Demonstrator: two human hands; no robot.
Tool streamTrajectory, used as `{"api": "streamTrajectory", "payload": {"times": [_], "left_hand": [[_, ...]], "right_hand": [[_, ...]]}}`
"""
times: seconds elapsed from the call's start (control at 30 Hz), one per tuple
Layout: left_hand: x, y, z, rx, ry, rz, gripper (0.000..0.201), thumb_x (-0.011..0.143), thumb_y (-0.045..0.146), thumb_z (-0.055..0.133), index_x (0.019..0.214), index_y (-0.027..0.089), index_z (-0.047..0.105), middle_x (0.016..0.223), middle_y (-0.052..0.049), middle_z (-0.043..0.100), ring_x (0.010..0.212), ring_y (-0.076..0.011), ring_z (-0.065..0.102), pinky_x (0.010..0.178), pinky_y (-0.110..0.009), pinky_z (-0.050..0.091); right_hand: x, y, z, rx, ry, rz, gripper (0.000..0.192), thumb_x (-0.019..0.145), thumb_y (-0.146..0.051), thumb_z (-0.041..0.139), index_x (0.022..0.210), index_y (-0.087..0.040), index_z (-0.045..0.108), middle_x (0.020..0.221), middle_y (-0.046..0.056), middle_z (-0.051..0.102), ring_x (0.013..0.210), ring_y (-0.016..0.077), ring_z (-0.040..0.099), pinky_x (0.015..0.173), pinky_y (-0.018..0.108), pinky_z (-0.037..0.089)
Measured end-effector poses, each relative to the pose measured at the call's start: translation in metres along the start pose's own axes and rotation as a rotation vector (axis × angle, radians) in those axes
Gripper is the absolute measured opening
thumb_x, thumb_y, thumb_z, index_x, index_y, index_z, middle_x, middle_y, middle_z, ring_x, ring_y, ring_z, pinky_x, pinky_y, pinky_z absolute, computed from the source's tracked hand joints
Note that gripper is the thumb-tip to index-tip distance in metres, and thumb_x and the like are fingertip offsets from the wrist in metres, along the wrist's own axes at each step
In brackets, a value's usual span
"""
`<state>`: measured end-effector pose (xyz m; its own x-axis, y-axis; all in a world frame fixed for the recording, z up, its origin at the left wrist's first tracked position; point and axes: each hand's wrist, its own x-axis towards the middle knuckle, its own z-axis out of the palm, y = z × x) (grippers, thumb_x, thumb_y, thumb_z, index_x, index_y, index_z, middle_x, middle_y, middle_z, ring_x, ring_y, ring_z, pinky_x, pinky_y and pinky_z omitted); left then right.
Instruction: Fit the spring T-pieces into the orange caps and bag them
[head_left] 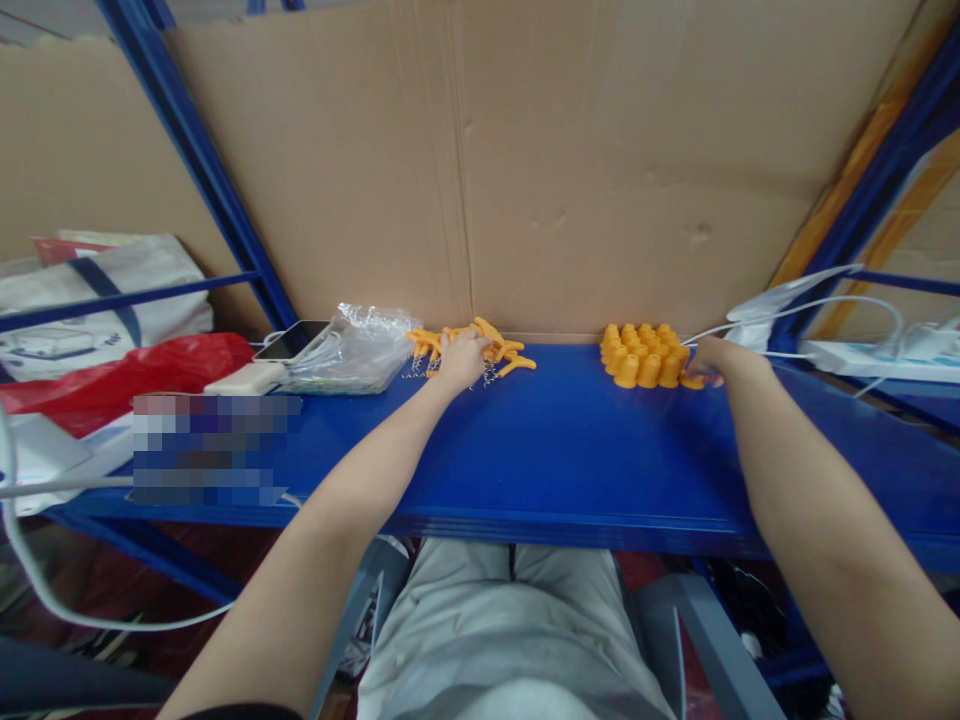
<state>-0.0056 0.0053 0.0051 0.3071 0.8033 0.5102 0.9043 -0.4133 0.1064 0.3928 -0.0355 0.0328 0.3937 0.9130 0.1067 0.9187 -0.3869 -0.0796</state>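
Observation:
On the blue shelf [570, 450], against the cardboard back wall, lies a loose pile of long orange pieces with small metal chains [506, 352]. My left hand [461, 360] rests on top of this pile, fingers curled into it. Further right stands a tight cluster of several upright orange cone-shaped caps [637, 355]. My right hand [709, 362] sits at the cluster's right edge, fingertips pinching one orange piece [691, 381] lying on the shelf.
A crumpled clear plastic bag [356, 345] and a phone [289, 340] on a white power bank lie left of the pile. Red [112, 380] and white bags fill the far left. A white power strip [862, 358] with cables sits at right. Blue rack posts frame both sides.

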Motion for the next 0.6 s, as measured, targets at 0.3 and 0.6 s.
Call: {"api": "streamTrajectory", "payload": {"times": [0.3, 0.6], "left_hand": [[0.002, 0.0, 0.001, -0.031, 0.146, 0.08, 0.041, 0.094, 0.006, 0.045, 0.118, 0.024, 0.073, 0.117, -0.013, 0.07, 0.117, -0.0305, 0.061, 0.104, -0.053, 0.032], [0.004, -0.004, 0.009, -0.027, 0.231, 0.169, 0.04, 0.094, 0.006, 0.045, 0.111, 0.027, 0.074, 0.104, -0.009, 0.072, 0.106, -0.0281, 0.064, 0.101, -0.055, 0.035]], "right_hand": [[-0.002, 0.0, 0.002, -0.032, -0.235, 0.079, 0.015, 0.089, -0.011, 0.063, 0.098, -0.003, 0.072, 0.068, 0.009, 0.066, 0.061, 0.0176, 0.063, 0.062, 0.03, 0.048], [0.003, 0.002, 0.005, -0.004, -0.246, 0.094, 0.02, 0.089, -0.01, 0.063, 0.102, 0.003, 0.073, 0.069, 0.014, 0.068, 0.061, 0.0192, 0.065, 0.061, 0.03, 0.048]]}}
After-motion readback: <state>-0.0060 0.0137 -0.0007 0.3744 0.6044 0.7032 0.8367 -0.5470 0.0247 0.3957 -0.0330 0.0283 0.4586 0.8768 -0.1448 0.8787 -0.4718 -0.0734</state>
